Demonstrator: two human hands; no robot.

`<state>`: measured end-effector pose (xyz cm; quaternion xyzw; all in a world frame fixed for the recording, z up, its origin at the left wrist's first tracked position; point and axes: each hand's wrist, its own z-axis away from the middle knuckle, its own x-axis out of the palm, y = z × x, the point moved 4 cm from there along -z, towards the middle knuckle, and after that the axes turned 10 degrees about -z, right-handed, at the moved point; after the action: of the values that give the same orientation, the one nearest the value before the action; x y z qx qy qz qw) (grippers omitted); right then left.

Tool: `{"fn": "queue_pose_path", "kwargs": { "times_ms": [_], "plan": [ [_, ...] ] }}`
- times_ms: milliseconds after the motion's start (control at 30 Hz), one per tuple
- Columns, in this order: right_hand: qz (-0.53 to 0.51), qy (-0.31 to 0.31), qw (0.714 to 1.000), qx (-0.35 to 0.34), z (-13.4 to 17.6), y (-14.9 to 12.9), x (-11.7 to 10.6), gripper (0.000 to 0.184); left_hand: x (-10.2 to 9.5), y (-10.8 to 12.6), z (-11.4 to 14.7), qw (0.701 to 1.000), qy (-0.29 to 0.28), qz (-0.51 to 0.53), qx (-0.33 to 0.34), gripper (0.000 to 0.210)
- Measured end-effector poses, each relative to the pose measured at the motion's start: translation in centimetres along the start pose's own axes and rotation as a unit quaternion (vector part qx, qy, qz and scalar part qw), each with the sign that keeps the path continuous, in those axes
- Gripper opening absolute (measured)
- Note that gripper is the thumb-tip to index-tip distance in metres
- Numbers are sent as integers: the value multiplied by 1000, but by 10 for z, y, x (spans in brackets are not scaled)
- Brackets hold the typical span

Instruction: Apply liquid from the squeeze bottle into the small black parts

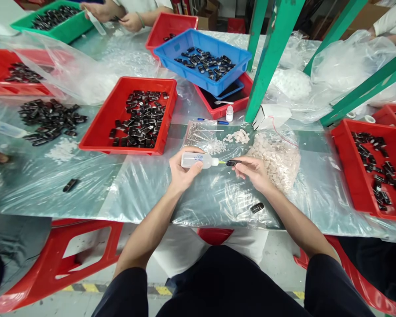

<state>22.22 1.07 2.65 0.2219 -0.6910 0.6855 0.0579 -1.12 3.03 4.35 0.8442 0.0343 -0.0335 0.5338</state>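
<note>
Green metal posts rose through the desk, with a white carton just beside one of them. A blue pen lay near the same post. Bulky clear plastic bags slumped at the far right. A brown cardboard box stood beyond the desk. Below, a red plastic stool stood over yellow-and-black floor tape.

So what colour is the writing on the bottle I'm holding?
The writing on the bottle is blue, in the head view.
</note>
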Motion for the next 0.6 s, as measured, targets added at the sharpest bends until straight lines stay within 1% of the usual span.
{"fn": "queue_pose_path", "kwargs": {
  "times_ms": [133, 267, 333, 433, 533, 600],
  "plan": [
    [-32, 7, 999, 0, -1, -2, -1, 32, 3, -3, -4, 995, -2, 89, -46, 44],
    [-38, 6, 999, 9, 0, -4, -1, 34, 5, -6, -12, 991, -10, 110, -73, 51],
    [-28, 6, 1000, 7, 1, -5, 0, 36, 5, -11, -14, 992, -23, 93, -84, 53],
    [5, 12, 1000, -12, 2, -8, 1, 41, 9, -24, -13, 992, -58, 35, -107, 59],
    [32, 15, 999, -34, 4, -11, 4, 44, 16, -37, -8, 987, -91, -24, -134, 70],
    [34, 11, 999, -38, 5, -13, 6, 44, 20, -44, -5, 982, -113, -46, -148, 71]
  ]
}}
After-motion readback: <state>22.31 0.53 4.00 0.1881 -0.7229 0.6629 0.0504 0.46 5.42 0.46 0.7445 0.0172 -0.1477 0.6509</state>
